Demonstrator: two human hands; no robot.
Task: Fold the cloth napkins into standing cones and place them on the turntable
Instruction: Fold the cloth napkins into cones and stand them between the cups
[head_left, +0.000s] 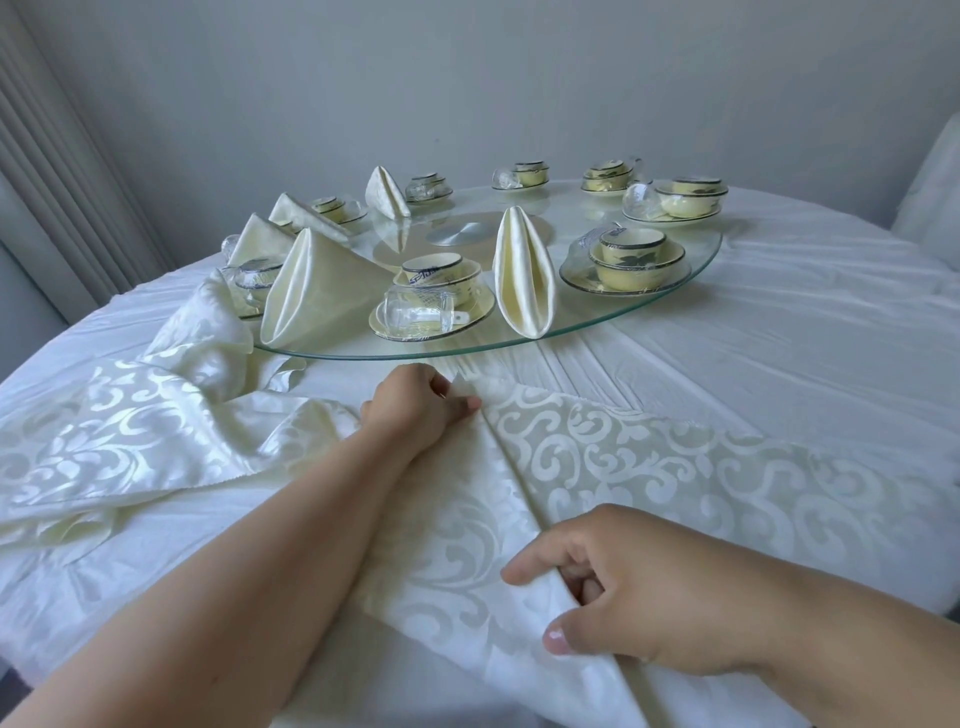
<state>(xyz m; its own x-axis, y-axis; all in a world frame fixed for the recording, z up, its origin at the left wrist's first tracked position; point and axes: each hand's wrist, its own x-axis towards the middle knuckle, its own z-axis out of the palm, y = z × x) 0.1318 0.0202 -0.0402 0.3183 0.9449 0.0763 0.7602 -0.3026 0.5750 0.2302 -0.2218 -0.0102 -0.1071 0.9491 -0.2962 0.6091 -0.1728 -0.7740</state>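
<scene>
Landmark: the round clear-glass turntable (691, 270) at the centre of the white-clothed round worktop (779, 332).

I see the cream damask napkin with a scroll pattern (597, 467) lying on the worktop just in front of the turntable's near rim, a raised crease running from that rim toward me. Left hand (415, 410) is at the crease end nearest the turntable; thumb and fingers pinch the cloth edge there. Right hand (623, 587) is at the crease end farthest from the turntable; its curled fingers grasp the fold and the thumb lies along it.

On the turntable: one plain cream folded napkin cone (522, 270) stands at the near rim, slit facing me. A second cone (317, 288) stands at the near-left rim. Three more cones (387, 192) sit along the left and far-left rim.

A heap of loose cream napkins (145, 426) lies on the worktop left of the turntable, partly under its left rim.

Sets of pale yellow bowls on saucers (631, 260), some with clear glasses lying beside them, ring the turntable. A metal hub disc (457, 234) shows at its centre.
</scene>
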